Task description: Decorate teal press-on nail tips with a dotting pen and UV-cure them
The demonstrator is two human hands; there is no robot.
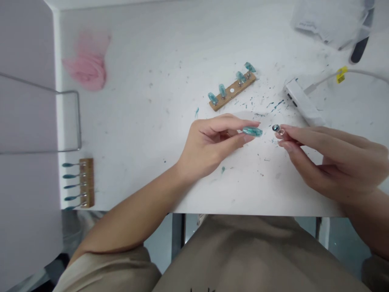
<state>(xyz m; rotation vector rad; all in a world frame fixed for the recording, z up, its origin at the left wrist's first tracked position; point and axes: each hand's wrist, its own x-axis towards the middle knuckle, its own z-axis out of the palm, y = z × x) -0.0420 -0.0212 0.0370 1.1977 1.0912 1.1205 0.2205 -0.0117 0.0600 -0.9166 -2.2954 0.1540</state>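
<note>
Between the thumb and fingers of my left hand (215, 142) is a teal false nail (253, 131), its tip pointing right. My right hand (331, 154) pinches a small metal nail stand (276, 128) with a round shiny end, a short gap to the right of the nail. Just beyond my left hand lies a wooden display bar (219, 105). Several teal false nails (223, 91) stand on it on short metal posts, and one white round spot along the bar carries no nail.
A second wooden bar (88, 182) with several teal nails lies at the left edge. A pink cloth (88, 73) is at the far left. On the right are a white cabled box (304, 103), plastic packets (331, 20) and a dark-ended file (359, 50). Teal specks dot the white table (146, 121).
</note>
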